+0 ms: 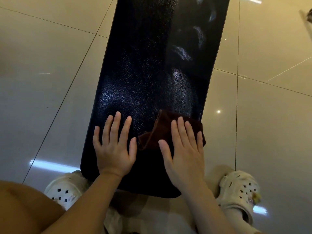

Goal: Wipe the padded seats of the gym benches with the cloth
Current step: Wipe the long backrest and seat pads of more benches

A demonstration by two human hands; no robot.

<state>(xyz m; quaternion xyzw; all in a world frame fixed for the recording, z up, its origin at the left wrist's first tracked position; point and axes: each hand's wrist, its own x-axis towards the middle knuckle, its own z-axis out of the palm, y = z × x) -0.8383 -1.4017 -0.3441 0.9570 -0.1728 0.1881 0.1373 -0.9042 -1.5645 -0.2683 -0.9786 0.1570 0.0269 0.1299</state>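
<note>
A long black padded bench seat (152, 68) runs from the top of the view down to my legs, its leather-like surface shiny with streaks. A dark brown cloth (152, 137) lies folded on the seat's near right part. My right hand (184, 149) lies flat on the cloth with straight fingers, covering its right half. To the left of the cloth, my left hand (114, 144) rests flat on the bare pad, fingers spread. The two hands are side by side near the seat's near end.
Glossy beige floor tiles (50, 81) surround the bench on both sides. My feet in white perforated clogs, left foot (65, 188) and right foot (239, 188), stand on either side of the seat's near end. A blurred object (305, 16) shows at the top right edge.
</note>
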